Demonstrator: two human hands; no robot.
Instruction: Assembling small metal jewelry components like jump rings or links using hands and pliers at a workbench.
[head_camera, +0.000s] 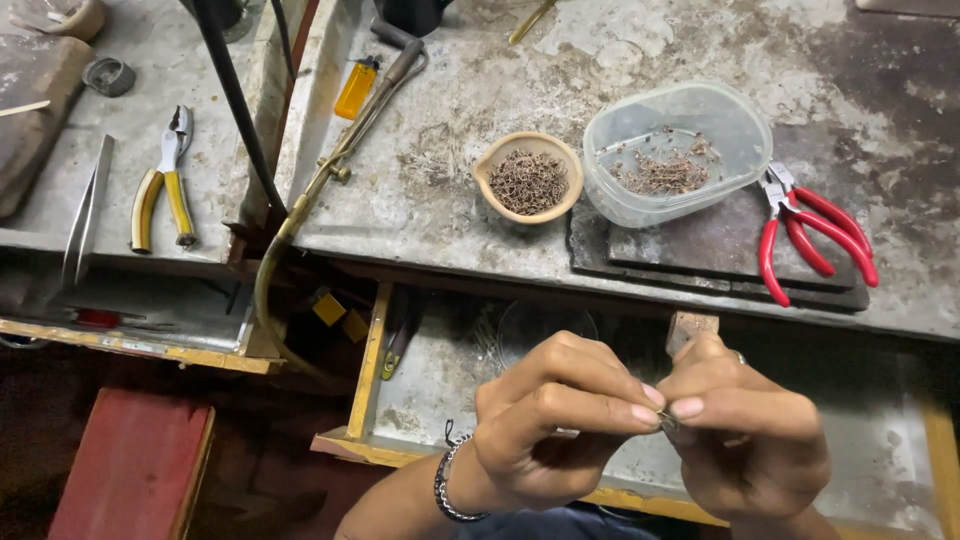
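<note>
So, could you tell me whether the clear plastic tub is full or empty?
Nearly empty: the clear plastic tub holds only a thin scatter of small wire bits.

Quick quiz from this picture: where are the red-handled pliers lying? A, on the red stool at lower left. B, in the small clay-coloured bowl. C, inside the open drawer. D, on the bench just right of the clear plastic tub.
D: the red-handled pliers lie on the dark slab at the right of the clear plastic tub, on the bench top, apart from both hands below.
</note>
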